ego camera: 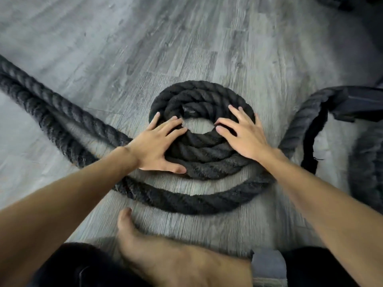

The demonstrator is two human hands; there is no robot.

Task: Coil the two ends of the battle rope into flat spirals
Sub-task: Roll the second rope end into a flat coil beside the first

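A thick black battle rope lies on the grey wood floor. One end is wound into a flat spiral [202, 96] of about three turns with an open hole at its middle. My left hand [158, 145] presses flat on the spiral's left side, fingers spread. My right hand [244, 133] lies flat on its right side, fingertips at the hole's edge. A looser outer turn [196, 200] curves below the spiral and runs on to two strands [41, 108] stretching away to the far left. Neither hand grips the rope.
My bare foot [157, 251] rests on the floor just below the rope. At the right, more black rope [300, 125] arcs up to a dark sleeved end [360, 102], and another dark curve [364, 168] lies beyond. Grey floor spreads above the spiral.
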